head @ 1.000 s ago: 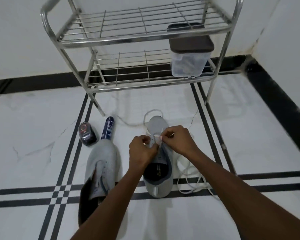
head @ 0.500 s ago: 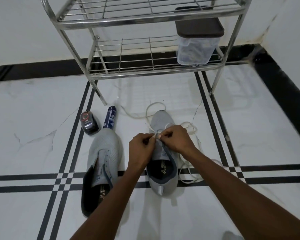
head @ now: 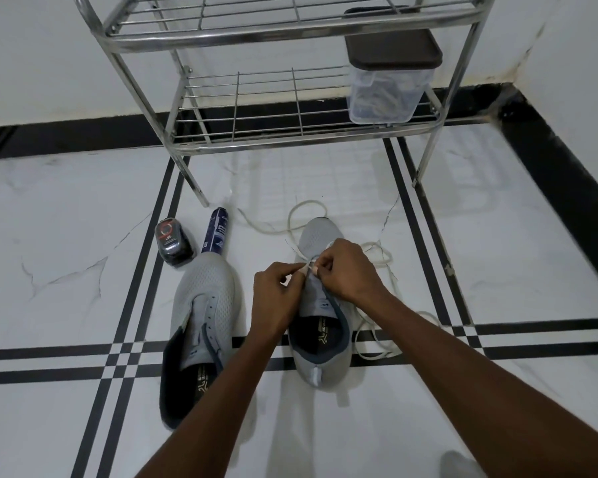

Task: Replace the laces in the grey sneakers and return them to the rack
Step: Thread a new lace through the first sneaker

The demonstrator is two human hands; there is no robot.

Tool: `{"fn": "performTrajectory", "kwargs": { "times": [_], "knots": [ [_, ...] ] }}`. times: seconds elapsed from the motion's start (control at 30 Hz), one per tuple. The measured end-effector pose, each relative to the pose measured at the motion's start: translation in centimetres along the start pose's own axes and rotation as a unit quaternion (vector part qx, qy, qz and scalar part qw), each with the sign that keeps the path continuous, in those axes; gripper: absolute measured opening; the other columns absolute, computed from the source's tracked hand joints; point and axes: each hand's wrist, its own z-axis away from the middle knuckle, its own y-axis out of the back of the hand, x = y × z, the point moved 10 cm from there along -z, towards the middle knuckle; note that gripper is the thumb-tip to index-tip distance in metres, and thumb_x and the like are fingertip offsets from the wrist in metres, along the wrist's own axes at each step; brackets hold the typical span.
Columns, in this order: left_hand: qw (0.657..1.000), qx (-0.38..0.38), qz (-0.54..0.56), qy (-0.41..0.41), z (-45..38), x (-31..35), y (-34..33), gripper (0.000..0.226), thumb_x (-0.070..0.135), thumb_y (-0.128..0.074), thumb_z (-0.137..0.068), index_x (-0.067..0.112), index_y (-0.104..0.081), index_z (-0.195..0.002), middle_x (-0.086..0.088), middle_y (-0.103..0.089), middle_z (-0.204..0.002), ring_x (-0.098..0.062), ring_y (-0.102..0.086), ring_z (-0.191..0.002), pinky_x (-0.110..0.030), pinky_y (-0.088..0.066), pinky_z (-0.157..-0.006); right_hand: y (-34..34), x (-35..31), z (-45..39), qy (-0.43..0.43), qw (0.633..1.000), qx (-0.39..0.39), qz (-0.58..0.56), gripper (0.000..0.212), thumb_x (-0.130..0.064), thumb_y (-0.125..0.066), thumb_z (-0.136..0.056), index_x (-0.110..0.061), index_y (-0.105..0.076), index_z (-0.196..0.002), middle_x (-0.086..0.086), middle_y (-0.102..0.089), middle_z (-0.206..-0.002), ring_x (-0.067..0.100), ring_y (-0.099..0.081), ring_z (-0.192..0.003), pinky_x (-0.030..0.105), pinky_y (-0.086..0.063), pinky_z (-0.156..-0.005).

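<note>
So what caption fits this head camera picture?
Both hands, left and right, pinch a white lace over a grey sneaker.

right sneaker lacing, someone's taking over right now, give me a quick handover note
Left hand and right hand both pinch the white lace over the front eyelets of the right sneaker.
Most of the lace lies loose on the floor around that shoe.
Left sneaker lies beside it with no lace.
Rack stands behind; neither shoe is on it.
Done: lacing just started on the right sneaker.
Left: finish it, lace the other, put both on the rack.
</note>
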Motion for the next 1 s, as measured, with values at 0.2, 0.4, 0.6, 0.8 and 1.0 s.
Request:
{"fn": "performTrajectory", "kwargs": {
  "times": [0.2, 0.4, 0.6, 0.8, 1.0],
  "knots": [
    [0.998, 0.006, -0.043, -0.042, 0.4, 0.4, -0.5, 0.017, 0.018, -0.066, -0.097, 0.017, -0.08, -0.105, 0.007, -0.073, -0.096, 0.001, -0.064, -0.092, -0.016, -0.048, -0.084, -1.0, -1.0, -0.1, 0.034, 0.992, -0.048, 0.112, 0.015, -0.021, -0.063, -0.093, -0.012, -0.075, -0.092, 0.002, -0.061, -0.108, 0.024, -0.062, -0.095, 0.029, -0.035, -0.067],
    [0.98, -0.03, 0.149, 0.132, 0.7, -2.7, -1.2, 0.035, 0.043, -0.054, -0.104, 0.02, -0.08, -0.098, 0.003, -0.078, -0.095, -0.011, -0.071, -0.093, -0.024, -0.056, -0.084, 0.0, 0.9, -0.7, -0.027, 0.995, -0.029, -0.088, 0.005, -0.018, -0.079, -0.084, -0.02, -0.08, -0.079, -0.004, -0.076, -0.082, 0.012, -0.069, -0.078, 0.034, -0.058, -0.078],
    [0.974, 0.015, 0.15, 0.169, 0.6, -4.2, -1.7, 0.019, 0.032, -0.078, -0.09, 0.014, -0.078, -0.089, 0.001, -0.077, -0.085, -0.014, -0.071, -0.083, -0.026, -0.058, -0.075, 1.9, 0.7, 1.2, -0.021, 0.987, 0.099, -0.121, 0.011, -0.027, -0.085, -0.078, -0.024, -0.075, -0.074, -0.009, -0.069, -0.083, 0.007, -0.064, -0.081, 0.036, -0.056, -0.076],
    [0.991, 0.036, 0.034, 0.125, 0.4, -3.2, -1.4, 0.011, 0.017, -0.063, -0.098, 0.01, -0.072, -0.098, 0.001, -0.074, -0.09, -0.011, -0.068, -0.083, -0.012, -0.048, -0.07, -0.2, 1.7, 3.1, -0.116, 0.992, -0.022, 0.035, 0.052, -0.073, -0.053, -0.08, -0.026, -0.072, -0.064, -0.007, -0.067, -0.07, 0.019, -0.064, -0.078, 0.04, -0.053, -0.081],
    [0.97, 0.191, 0.015, 0.148, -0.5, -3.2, 5.3, 0.013, 0.01, -0.051, -0.102, 0.008, -0.063, -0.106, -0.008, -0.067, -0.102, -0.026, -0.064, -0.094, -0.029, -0.049, -0.081, 0.0, 2.2, 3.8, -0.119, 0.991, -0.01, -0.062, 0.022, -0.033, -0.068, -0.08, -0.015, -0.078, -0.069, -0.001, -0.072, -0.068, 0.015, -0.066, -0.071, 0.038, -0.057, -0.075]
  ]
}}
